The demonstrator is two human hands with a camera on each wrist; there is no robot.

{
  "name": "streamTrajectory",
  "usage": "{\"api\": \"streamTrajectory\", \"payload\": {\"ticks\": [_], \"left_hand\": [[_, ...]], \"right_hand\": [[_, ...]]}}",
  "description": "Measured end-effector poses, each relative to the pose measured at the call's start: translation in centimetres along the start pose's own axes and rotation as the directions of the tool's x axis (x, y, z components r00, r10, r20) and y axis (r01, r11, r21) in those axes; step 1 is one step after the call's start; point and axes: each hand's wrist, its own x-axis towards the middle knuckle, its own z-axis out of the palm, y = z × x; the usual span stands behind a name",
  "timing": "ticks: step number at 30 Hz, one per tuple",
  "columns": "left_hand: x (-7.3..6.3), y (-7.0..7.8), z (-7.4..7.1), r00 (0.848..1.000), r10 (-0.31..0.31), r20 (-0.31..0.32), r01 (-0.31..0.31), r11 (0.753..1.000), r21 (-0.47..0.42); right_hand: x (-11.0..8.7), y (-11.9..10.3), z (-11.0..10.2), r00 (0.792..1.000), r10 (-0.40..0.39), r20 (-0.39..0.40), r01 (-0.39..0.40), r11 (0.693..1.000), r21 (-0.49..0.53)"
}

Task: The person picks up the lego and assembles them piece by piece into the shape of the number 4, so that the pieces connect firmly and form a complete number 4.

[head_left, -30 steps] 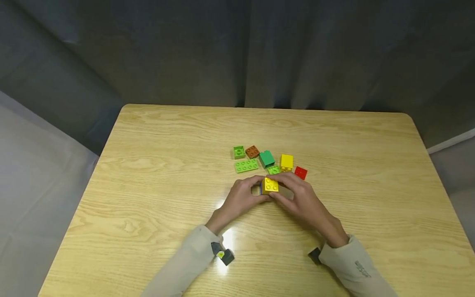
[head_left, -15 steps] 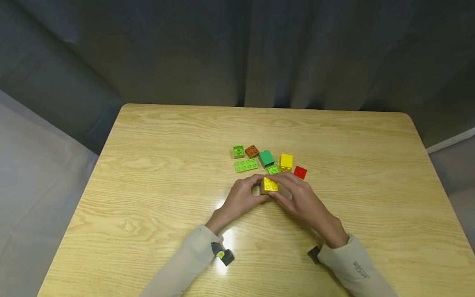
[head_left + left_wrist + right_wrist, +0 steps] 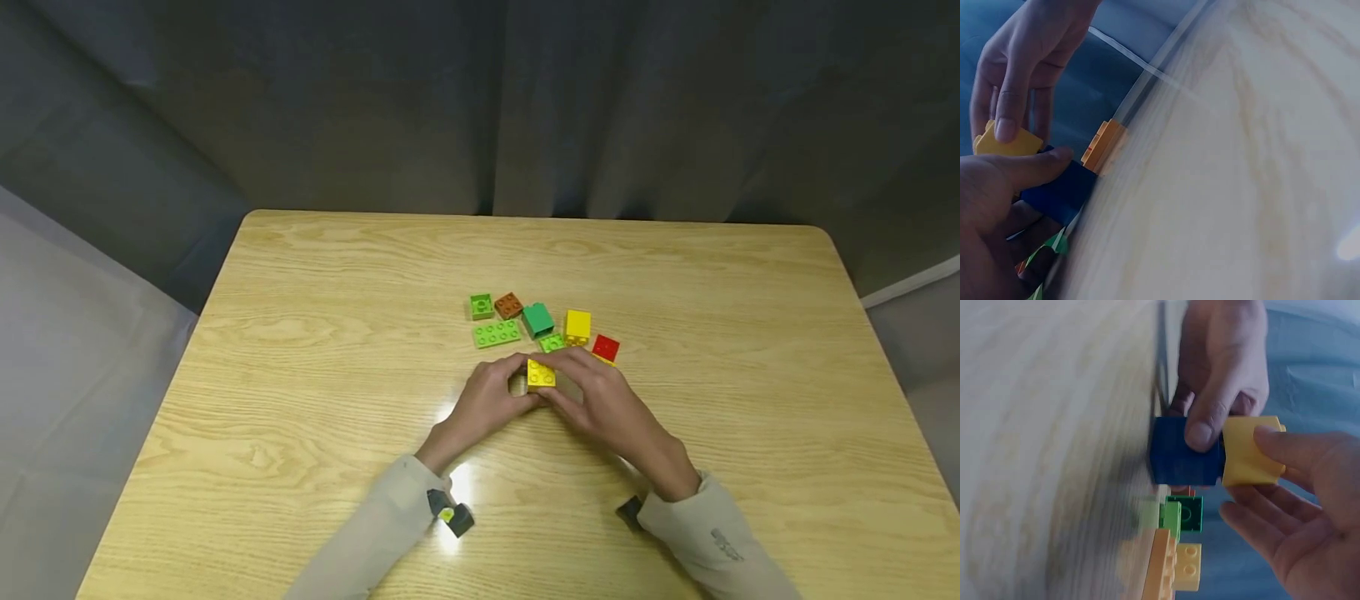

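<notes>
While both hands meet near the middle of the wooden counter (image 3: 300, 275), they hold a small stack of two bricks between them: a yellow brick (image 3: 541, 374) sitting on a blue brick (image 3: 1184, 452). The left hand (image 3: 487, 400) curls its thumb and fingers around the blue brick, and the right hand (image 3: 600, 400) pinches the yellow brick from above. Just beyond the hands lies a loose cluster: a light green plate (image 3: 497, 333), a small green brick (image 3: 482, 306), a brown brick (image 3: 508, 305), a dark green brick (image 3: 537, 320), another yellow brick (image 3: 577, 326) and a red brick (image 3: 605, 347).
</notes>
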Motion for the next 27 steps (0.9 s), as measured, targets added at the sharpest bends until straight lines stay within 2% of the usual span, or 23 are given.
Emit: {"api": "streamTrajectory", "payload": {"ticks": [5, 13, 19, 23, 27], "left_hand": [[0.02, -0.04, 0.01, 1.0, 0.007, -0.001, -0.007, 1.0, -0.03], [-0.01, -0.04, 0.0, 1.0, -0.001, -0.005, 0.001, 1.0, -0.019], [-0.27, 0.08, -0.26, 0.999, -0.022, 0.028, 0.024, 0.996, -0.083], [-0.29, 0.06, -0.3, 0.999, -0.01, 0.034, 0.013, 0.996, -0.093], [-0.25, 0.03, -0.28, 1.0, -0.016, 0.013, 0.017, 0.997, -0.075]], "right_hand": [[0.16, 0.1, -0.15, 0.999, 0.039, 0.004, -0.039, 0.999, 0.012], [0.11, -0.16, -0.06, 0.999, 0.035, 0.009, -0.035, 0.999, -0.002], [-0.02, -0.09, 0.11, 0.999, 0.034, -0.014, -0.034, 0.999, 0.001], [-0.25, 0.27, 0.37, 0.999, 0.026, -0.046, -0.025, 0.999, 0.03], [-0.45, 0.64, 0.74, 0.997, 0.06, -0.05, -0.055, 0.993, 0.101]]}}
